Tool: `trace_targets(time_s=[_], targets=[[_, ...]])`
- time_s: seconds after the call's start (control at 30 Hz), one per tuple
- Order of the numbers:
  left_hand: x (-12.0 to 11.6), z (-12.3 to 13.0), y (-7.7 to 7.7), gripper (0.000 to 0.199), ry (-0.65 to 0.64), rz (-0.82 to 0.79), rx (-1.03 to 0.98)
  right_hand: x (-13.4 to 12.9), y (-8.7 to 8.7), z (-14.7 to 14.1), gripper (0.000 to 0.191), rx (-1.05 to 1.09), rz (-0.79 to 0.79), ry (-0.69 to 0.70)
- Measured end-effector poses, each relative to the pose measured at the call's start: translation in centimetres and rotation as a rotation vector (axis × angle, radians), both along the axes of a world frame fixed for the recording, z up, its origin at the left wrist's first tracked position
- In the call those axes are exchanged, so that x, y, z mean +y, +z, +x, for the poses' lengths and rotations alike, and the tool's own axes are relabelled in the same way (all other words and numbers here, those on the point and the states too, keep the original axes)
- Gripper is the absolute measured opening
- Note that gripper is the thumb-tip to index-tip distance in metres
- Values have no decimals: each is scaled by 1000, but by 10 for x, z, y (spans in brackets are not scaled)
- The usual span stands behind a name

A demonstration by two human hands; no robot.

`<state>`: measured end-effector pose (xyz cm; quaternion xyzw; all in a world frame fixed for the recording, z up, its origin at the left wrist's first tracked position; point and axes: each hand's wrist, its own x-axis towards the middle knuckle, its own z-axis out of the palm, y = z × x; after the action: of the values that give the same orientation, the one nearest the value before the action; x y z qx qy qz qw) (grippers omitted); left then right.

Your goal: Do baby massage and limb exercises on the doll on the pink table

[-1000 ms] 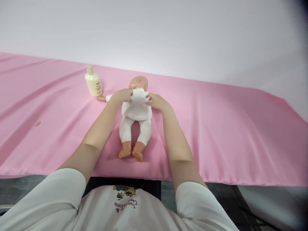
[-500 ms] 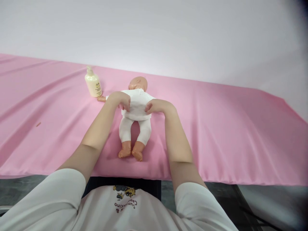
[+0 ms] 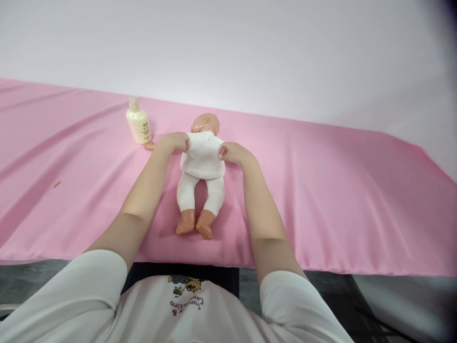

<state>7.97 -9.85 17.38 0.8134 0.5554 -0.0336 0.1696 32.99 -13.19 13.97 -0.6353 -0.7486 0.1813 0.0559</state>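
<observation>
A baby doll [image 3: 206, 123] lies on its back on the pink cloth [image 3: 321, 200], head away from me and bare feet toward me. It wears a white shirt [image 3: 203, 159] and white trousers [image 3: 215, 193]. Closed at the shirt's left side, near the shoulder, my left hand [image 3: 178, 141] has its fingers curled on the fabric. On the opposite side my right hand [image 3: 231, 153] pinches the shirt near the armpit. The fabric looks raised and creased between both hands. My hands and forearms partly cover the doll's arms.
A cream pump bottle [image 3: 139, 125] stands beyond the doll's hand at the left. A small brown strip [image 3: 57, 184] lies farther left on the cloth. The table's near edge runs just in front of my body, and a white wall [image 3: 228, 57] rises behind.
Both hands have moved up the doll's torso toward its shoulders, the left one also slightly outward. The shirt's chest is now more lifted and creased. Doll and bottle stay in place.
</observation>
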Motion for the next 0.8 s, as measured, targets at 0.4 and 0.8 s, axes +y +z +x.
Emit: trace_targets(time_s=[0.4, 0.8], targets=[[14, 6, -21, 43, -53, 158, -179, 20, -31, 1, 41, 128, 253, 83], [-2, 24, -19, 62, -130, 212, -237, 7, -15, -11, 47, 87, 255, 192]])
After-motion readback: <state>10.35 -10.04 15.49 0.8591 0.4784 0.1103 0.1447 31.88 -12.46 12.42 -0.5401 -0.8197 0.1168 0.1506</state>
